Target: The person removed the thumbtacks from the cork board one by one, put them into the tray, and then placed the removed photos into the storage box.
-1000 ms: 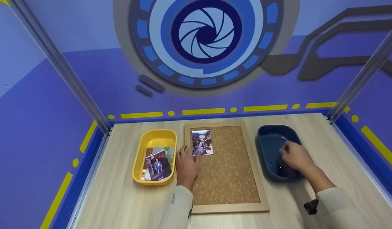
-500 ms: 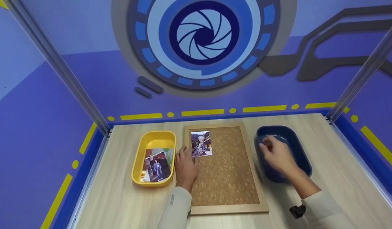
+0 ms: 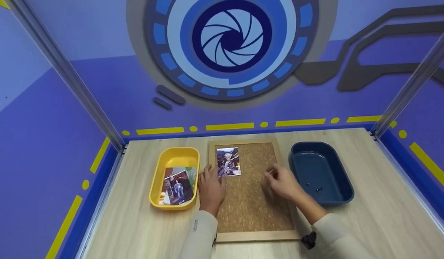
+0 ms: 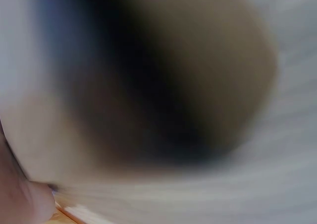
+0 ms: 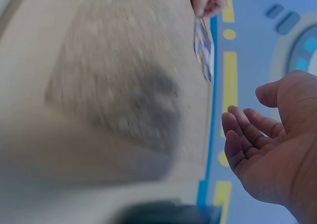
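My left hand (image 3: pixel 211 187) rests on the left frame edge of a corkboard (image 3: pixel 258 212), its fingertips and thumb at the lower left corner of a photo (image 3: pixel 229 161). That photo lies at the board's upper left. Over the board's right half hovers my right hand (image 3: pixel 285 181), thumb and forefinger brought near each other. In the right wrist view the right hand (image 5: pixel 277 154) shows curled fingers and a thumb slightly apart; I cannot tell whether something small is between them. Several tiny dark pieces (image 3: pixel 319 189) lie in the dark blue tray (image 3: pixel 346 183).
Left of the board stands a yellow tray (image 3: pixel 153 190) with a stack of photos (image 3: pixel 178 190) in it. The wooden tabletop (image 3: pixel 128 223) ends at a purple patterned back wall (image 3: pixel 236 115); side walls with metal posts flank it. The left wrist view is mostly blurred.
My right hand has left the dark blue tray and moved left over the corkboard, uncovering the small dark pieces. The left hand and the photo have stayed in place.
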Available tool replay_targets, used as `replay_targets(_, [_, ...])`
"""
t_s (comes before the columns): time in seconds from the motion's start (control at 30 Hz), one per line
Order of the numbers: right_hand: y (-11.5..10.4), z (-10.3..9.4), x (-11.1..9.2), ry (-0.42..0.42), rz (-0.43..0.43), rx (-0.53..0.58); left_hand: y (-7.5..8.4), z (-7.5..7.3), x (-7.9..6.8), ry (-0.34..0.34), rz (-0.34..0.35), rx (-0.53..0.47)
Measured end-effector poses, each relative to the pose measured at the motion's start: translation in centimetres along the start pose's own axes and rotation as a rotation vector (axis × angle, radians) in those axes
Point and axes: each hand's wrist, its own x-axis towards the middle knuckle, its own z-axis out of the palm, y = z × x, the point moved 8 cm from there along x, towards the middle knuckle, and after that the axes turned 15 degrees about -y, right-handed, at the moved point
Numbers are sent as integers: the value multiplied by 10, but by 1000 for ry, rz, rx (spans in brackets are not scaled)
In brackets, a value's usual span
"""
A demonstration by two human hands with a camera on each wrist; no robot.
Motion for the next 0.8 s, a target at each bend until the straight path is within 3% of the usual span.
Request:
replay_targets(0.17, [2, 29, 19, -46, 37, 108, 3, -1, 1, 9, 19, -13])
replay_targets(0.43, [2, 64, 45, 8, 83, 174, 2, 0, 2, 11, 14, -45])
replay_targets(0.6, [3, 73, 58, 55, 122, 265, 2, 2, 1, 17, 15, -39])
replay_targets(0.8, [-7, 78, 74, 35, 189, 302, -3, 1, 2, 16, -7, -25])
